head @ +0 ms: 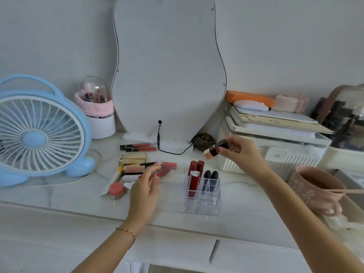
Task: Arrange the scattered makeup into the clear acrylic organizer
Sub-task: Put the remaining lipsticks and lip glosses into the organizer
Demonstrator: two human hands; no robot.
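The clear acrylic organizer [204,205] stands on the white tabletop at centre, with red lipsticks [194,182] and two black-capped ones [210,175] upright in its back slots. My right hand [238,152] holds a black lipstick with a gold end [215,149], tilted, above and behind the organizer. My left hand [143,192] rests over the scattered pile to the left, its fingertips touching a dark red lip gloss tube [164,172]. Pink and gold tubes [136,164] and a pink-lidded jar [115,191] lie around it.
A blue desk fan [39,133] stands at far left. A wavy white mirror back [169,71] with a black cable leans against the wall. Two glosses [138,147] lie near its base. A white storage box [275,152] with stacked items and a pink cup [313,186] sit at right.
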